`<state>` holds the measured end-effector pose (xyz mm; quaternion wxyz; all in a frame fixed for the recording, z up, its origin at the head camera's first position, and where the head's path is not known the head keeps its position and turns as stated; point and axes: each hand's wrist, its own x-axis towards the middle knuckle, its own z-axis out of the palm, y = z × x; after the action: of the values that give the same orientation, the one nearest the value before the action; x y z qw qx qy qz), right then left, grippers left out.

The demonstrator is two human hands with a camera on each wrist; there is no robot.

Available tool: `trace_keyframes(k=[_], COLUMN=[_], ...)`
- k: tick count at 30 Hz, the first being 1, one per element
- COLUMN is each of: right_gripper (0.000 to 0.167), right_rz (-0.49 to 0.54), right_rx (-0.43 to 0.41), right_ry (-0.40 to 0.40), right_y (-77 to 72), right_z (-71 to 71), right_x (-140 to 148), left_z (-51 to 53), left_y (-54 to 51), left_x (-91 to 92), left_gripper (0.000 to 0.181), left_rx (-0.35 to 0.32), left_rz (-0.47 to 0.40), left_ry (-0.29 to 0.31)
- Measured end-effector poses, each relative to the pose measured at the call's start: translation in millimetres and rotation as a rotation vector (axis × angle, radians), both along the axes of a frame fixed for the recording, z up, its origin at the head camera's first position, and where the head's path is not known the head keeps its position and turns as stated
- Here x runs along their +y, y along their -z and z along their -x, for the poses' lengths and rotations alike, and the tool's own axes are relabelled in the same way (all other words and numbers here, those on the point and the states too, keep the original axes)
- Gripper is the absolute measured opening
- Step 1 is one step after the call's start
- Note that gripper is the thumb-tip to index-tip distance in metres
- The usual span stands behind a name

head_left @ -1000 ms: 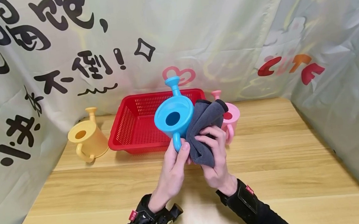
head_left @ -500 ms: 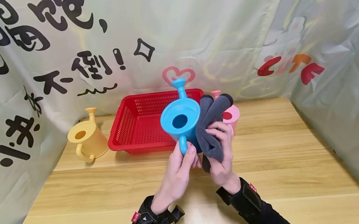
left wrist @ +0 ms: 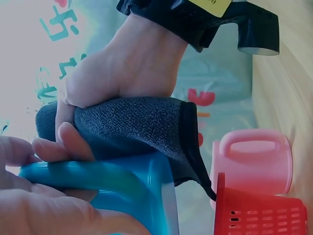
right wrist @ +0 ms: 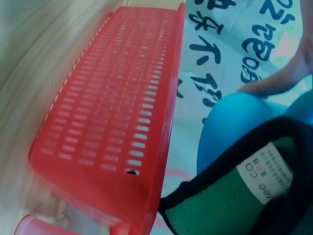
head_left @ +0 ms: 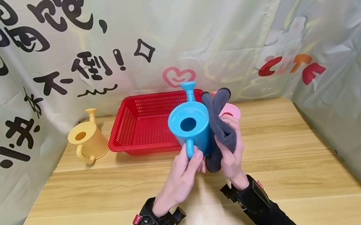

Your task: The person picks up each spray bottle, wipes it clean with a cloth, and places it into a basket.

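A blue watering can (head_left: 188,119) is held up above the table, its spout pointing away and its handle towards me. My left hand (head_left: 182,176) grips it by the handle, thumb on top, as the left wrist view also shows. A folded dark grey cloth (head_left: 216,123) with black edging lies against the can's right side. My right hand (head_left: 234,150) holds the cloth, fingers behind it and thumb in front. In the right wrist view the cloth's green underside (right wrist: 220,205) with a white label faces the camera; the right hand's fingers are hidden there.
Behind the can stands a red perforated basket (head_left: 116,145). A yellow watering can (head_left: 93,140) is at its left, and a pink watering can (head_left: 232,110) at its right, partly covered by the cloth and hand. A printed curtain (head_left: 225,34) surrounds the wooden table (head_left: 287,174).
Both hands have shifted right and slightly towards me with the blue watering can and the cloth. The cloth has swung more upright along the can's side and hides more of the pink can.
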<state>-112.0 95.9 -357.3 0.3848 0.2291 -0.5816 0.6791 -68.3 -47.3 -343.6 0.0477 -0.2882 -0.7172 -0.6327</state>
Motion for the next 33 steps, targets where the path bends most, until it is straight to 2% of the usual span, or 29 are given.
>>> trace_keyframes(k=[4, 10, 16, 20, 27, 33], right_gripper=[0.040, 0.042, 0.041, 0.042, 0.039, 0.038], right_rz=[0.014, 0.036, 0.090, 0.096, 0.052, 0.010], right_rx=[-0.006, 0.016, -0.067, -0.079, -0.077, -0.060], right_ry=[0.001, -0.042, -0.057, -0.060, 0.004, 0.038], right_y=[-2.2, -8.5, -7.0, -7.7, -4.3, 0.8], right_z=[3.4, 7.1, 6.4, 5.8, 3.5, 1.7], right_x=[6, 12, 18, 17, 10, 4], left_z=[-2.0, -4.7, -7.0, -7.7, -8.4, -8.0], left_y=[-2.2, -3.0, -3.4, -3.3, -1.8, -2.5], left_x=[0.1, 0.7, 1.3, 1.6, 1.6, 1.9], left_gripper=[0.014, 0.012, 0.014, 0.014, 0.013, 0.013], left_rx=[-0.034, -0.024, -0.010, -0.001, 0.063, 0.093], left_rz=[0.036, 0.085, 0.099, 0.056, -0.112, -0.150], left_ry=[0.019, 0.037, 0.048, 0.051, 0.057, 0.057])
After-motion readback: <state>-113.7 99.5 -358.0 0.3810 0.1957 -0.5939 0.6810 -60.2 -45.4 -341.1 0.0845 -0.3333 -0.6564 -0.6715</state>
